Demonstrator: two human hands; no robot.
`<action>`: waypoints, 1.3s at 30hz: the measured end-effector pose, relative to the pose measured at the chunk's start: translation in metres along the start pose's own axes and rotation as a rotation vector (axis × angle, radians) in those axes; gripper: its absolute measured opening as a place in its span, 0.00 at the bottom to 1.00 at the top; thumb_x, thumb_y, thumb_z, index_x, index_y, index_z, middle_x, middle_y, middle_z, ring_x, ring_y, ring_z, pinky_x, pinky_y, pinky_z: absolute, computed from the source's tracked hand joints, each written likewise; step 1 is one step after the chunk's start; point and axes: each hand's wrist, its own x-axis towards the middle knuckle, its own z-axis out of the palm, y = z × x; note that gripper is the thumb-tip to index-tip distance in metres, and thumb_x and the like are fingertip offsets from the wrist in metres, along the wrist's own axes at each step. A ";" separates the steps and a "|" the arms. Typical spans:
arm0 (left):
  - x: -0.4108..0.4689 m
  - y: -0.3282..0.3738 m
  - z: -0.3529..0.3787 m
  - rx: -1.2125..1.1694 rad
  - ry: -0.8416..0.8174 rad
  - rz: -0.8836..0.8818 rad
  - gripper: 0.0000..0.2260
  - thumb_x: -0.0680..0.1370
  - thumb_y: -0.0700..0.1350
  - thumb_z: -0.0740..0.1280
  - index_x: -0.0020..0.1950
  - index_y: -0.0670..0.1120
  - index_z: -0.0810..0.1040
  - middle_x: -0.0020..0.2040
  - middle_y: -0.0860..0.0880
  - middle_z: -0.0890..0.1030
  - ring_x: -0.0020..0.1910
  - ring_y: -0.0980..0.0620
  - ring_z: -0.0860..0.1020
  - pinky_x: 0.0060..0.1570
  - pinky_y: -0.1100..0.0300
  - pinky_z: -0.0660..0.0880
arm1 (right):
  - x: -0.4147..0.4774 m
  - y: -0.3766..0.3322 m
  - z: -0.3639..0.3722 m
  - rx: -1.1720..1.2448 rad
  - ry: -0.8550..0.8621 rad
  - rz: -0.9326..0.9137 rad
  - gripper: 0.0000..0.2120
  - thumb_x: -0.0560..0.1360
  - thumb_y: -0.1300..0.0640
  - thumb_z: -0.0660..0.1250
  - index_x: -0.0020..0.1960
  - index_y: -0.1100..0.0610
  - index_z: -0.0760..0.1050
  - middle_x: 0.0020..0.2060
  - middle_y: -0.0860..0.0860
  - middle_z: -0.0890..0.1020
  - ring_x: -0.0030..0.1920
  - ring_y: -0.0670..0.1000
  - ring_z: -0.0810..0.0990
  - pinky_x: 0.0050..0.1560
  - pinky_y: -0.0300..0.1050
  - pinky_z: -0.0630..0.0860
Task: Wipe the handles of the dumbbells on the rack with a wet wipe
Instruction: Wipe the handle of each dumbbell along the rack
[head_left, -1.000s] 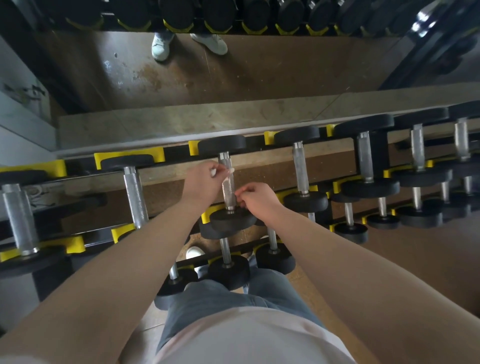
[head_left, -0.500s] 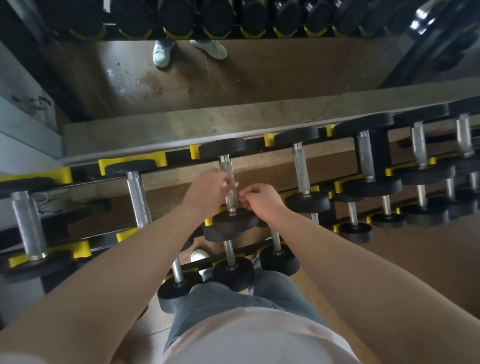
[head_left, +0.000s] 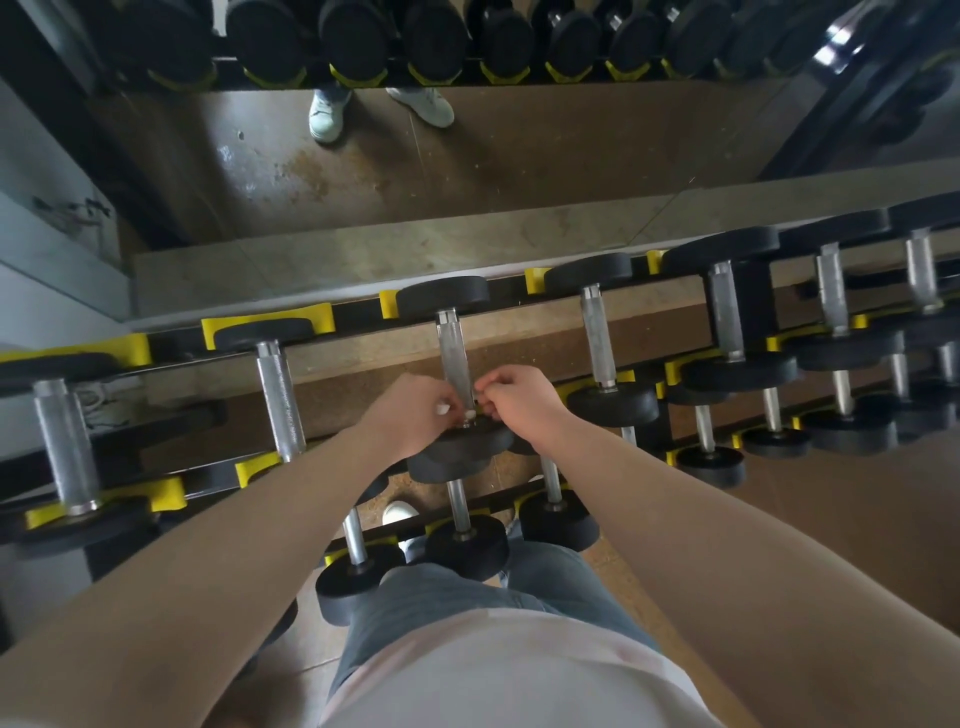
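I can read no text, number, brand or sign on my feed: the black dumbbells (head_left: 442, 295), their knurled handles (head_left: 453, 353) and the rack (head_left: 358, 312) with its yellow cradles (head_left: 323, 326) show no legible marking.

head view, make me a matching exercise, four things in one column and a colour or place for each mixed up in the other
Column one:
1 left hand
2 right hand
3 wet wipe
4 rack cradle

Column two:
a yellow
b just right of the centre dumbbell handle
c white
d just left of that handle

Pairs: 1-d, 2-b, 3-c, 4-a
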 end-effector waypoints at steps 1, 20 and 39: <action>0.001 0.002 -0.001 -0.060 0.045 -0.031 0.05 0.81 0.50 0.70 0.54 0.53 0.85 0.53 0.53 0.84 0.51 0.55 0.79 0.50 0.61 0.74 | -0.001 -0.001 -0.001 -0.001 0.000 -0.006 0.09 0.81 0.61 0.65 0.49 0.49 0.80 0.46 0.48 0.84 0.48 0.47 0.83 0.55 0.45 0.81; 0.049 0.145 0.023 -0.546 0.113 -0.135 0.08 0.76 0.52 0.77 0.52 0.55 0.81 0.52 0.55 0.82 0.54 0.55 0.79 0.56 0.57 0.77 | 0.011 0.044 -0.144 0.614 -0.138 -0.009 0.14 0.79 0.64 0.70 0.64 0.57 0.79 0.56 0.57 0.84 0.57 0.57 0.84 0.58 0.53 0.83; 0.099 0.228 0.080 -0.920 0.374 -0.647 0.16 0.77 0.60 0.69 0.54 0.48 0.80 0.52 0.44 0.83 0.45 0.46 0.80 0.38 0.56 0.74 | 0.085 0.061 -0.218 -0.309 0.073 -0.640 0.09 0.82 0.58 0.65 0.60 0.55 0.80 0.50 0.49 0.83 0.48 0.47 0.81 0.50 0.42 0.79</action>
